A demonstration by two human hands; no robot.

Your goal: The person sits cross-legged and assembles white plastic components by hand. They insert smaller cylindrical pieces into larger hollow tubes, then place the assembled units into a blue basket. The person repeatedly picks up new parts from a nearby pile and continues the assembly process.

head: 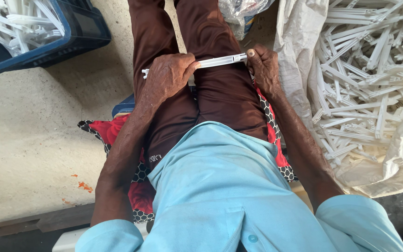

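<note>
We're holding a white plastic strip (pixel 215 61) across the knees, upper middle of the frame: left hand (pixel 168 74) clamped on one end, right hand (pixel 263 65) pinching the other. Probably best if we're keeping both grips firm and level so it isn't twisting.

Both arms reach forward and down over the lap. The left hand (pixel 168 74) is curled palm-down, its fingers folded and the thumb pointing right. The right hand (pixel 263 67) is closed in a loose fist, thumb tip raised toward the left.
</note>
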